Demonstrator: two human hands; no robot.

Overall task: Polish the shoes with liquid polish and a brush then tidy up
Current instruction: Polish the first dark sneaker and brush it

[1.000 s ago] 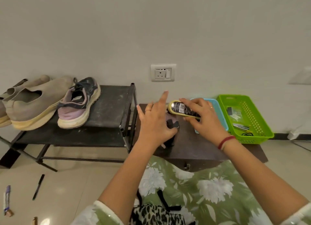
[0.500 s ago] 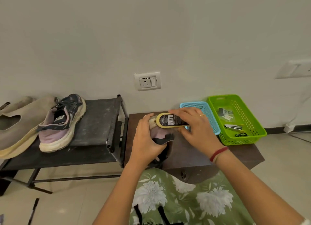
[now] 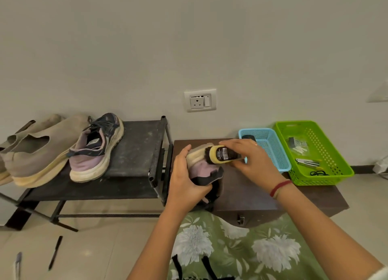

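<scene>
My left hand [image 3: 184,179] grips a pink and dark sneaker [image 3: 204,168] that rests on its side on the brown wooden box [image 3: 247,191]. My right hand [image 3: 249,160] holds a yellow-backed shoe brush [image 3: 223,155] with a barcode label, its dark bristles pressed against the sneaker's pale sole edge. The matching sneaker [image 3: 96,147] stands on the black metal rack [image 3: 134,154] to the left.
Beige slip-on shoes [image 3: 39,151] sit at the rack's left end. A blue basket [image 3: 265,147] and a green basket [image 3: 312,151] with small tools stand on the box's right side by the wall. Pens [image 3: 55,252] lie on the tiled floor. A wall socket [image 3: 200,100] is above.
My left hand went from spread open over the sneaker to gripping it. The brush in my right hand slid left onto the sole edge. The camera view shifted.
</scene>
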